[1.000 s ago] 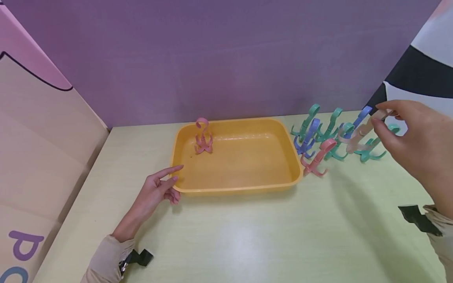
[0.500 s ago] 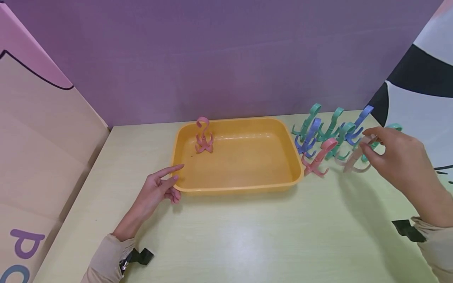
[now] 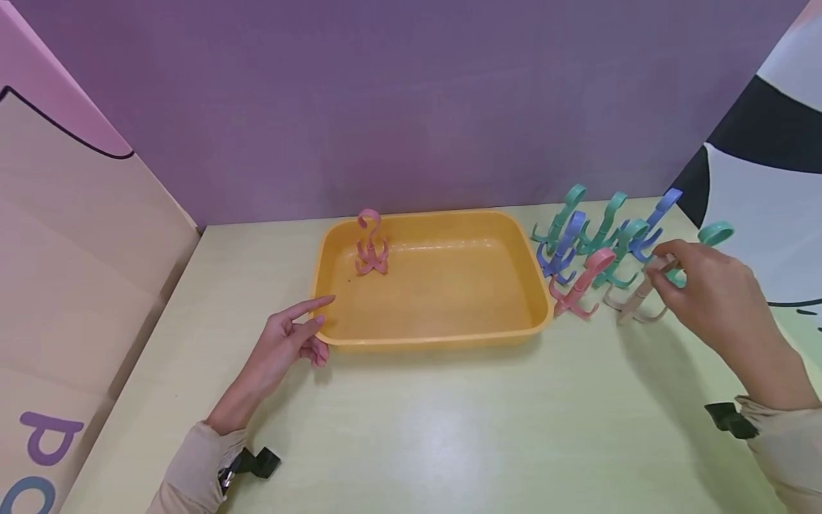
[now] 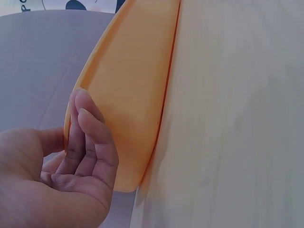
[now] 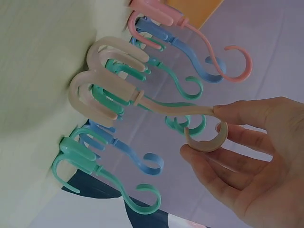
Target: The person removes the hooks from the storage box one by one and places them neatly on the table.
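Observation:
My right hand (image 3: pixel 719 300) pinches the curled top of a beige multi-prong hanging hook (image 5: pixel 116 88) between thumb and fingers. The hook stands nearly upright, its prongs at the tabletop. Close behind it are several green hooks (image 3: pixel 619 253), blue hooks (image 3: pixel 561 250) and a pink hook (image 3: pixel 581 285). At the left end of a yellow tray (image 3: pixel 437 341), my left hand (image 3: pixel 282 350) grips the rim, with the thumb on one side and fingers against the outer wall in the left wrist view. Inside the tray, at its back left, stands another pink hook (image 3: pixel 371 250).
The pale wooden table (image 3: pixel 411 421) meets a purple wall panel (image 3: pixel 411 107) behind the tray. A patterned panel (image 3: pixel 77 235) borders the left side, and a black-and-white one (image 3: pixel 764 121) the right. The hook cluster stands right beside the tray's right end.
My right hand has brought the beige hook down and toward the front, from above the other hooks to the tabletop beside the pink one. My left hand stays at the tray.

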